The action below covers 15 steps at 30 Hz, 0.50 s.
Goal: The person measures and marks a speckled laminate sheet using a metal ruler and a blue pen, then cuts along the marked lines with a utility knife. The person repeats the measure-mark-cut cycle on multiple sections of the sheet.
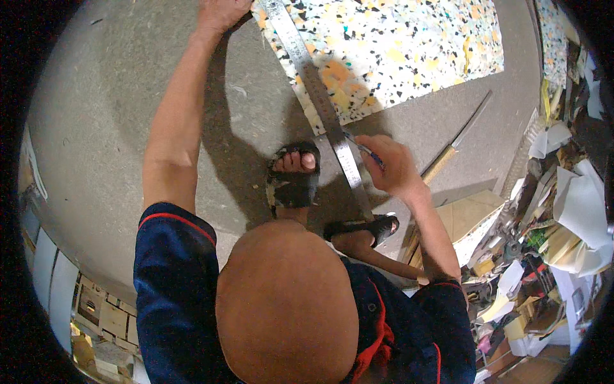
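A sheet of multicoloured speckled foam (409, 51) lies on the floor, and a long metal ruler (311, 80) runs along its left edge and past its near corner. My left hand (222, 14) is beside the sheet's far left corner, close to the ruler's far end; the top of the picture cuts off its fingers. Close to the near corner, my right hand (391, 165) is closed round a slim blue pen-like tool (372, 155). This tool's thin tip points at the ruler's edge. Whether it is a pen or a blade is too small to tell.
A long knife (472, 120) with a wooden handle lies on the floor to the right. My sandalled feet (294, 176) flank the ruler's near end, below my bent knee (288, 301). Scraps and offcuts (534, 256) are heaped at the right, by a pale board (470, 214).
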{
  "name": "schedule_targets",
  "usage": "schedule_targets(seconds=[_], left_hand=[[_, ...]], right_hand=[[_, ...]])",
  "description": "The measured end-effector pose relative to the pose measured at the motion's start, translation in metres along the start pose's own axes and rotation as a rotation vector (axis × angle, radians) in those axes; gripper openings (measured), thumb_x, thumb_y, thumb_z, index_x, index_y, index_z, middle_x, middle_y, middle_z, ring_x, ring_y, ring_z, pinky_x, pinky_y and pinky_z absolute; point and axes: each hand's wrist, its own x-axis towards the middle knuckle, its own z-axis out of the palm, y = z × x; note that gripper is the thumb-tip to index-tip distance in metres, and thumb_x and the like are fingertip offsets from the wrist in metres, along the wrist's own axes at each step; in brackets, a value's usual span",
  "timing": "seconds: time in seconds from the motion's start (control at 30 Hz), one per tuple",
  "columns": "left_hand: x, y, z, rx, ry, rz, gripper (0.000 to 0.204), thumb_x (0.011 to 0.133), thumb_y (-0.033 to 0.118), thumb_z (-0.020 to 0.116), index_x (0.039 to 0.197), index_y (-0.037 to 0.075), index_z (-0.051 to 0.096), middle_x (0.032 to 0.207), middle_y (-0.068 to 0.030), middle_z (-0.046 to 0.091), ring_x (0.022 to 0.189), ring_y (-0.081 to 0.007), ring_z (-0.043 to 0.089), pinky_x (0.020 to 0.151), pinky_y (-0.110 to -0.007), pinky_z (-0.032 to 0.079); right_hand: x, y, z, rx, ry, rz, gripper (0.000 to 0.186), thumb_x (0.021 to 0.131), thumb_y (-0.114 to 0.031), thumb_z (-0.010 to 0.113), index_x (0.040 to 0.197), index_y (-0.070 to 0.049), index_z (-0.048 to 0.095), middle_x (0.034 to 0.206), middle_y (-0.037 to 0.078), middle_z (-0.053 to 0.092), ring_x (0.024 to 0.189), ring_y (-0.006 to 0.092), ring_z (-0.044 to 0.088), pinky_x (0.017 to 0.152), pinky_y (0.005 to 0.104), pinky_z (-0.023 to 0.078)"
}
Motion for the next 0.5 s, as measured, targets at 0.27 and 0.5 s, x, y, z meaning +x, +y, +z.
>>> schedule_targets(seconds=[0.27,0.5], left_hand=[[0.007,-0.018,-0.009,0.142,-0.205,0.004,0.083,0.085,0.027,0.072,0.154,0.002,0.033,0.118,-0.0214,0.064,0.106,-0.0387,0.061,0.095,-0.050,0.044],[0.026,-0.021,-0.038,0.067,-0.118,0.013,0.085,0.085,0.031,0.069,0.152,-0.002,0.030,0.146,-0.0263,0.047,0.132,-0.0506,0.043,0.113,-0.058,0.030]], right_hand=[[0.128,-0.010,-0.014,-0.044,-0.122,0.007,0.022,0.095,-0.021,0.067,0.093,0.000,0.071,0.064,0.016,0.063,0.051,0.0207,0.054,0.053,0.0351,0.045],[0.327,-0.088,-0.062,-0.064,-0.017,-0.038,0.036,0.093,-0.030,0.066,0.076,0.002,0.067,0.058,0.007,0.058,0.055,0.0122,0.051,0.053,0.0346,0.044]])
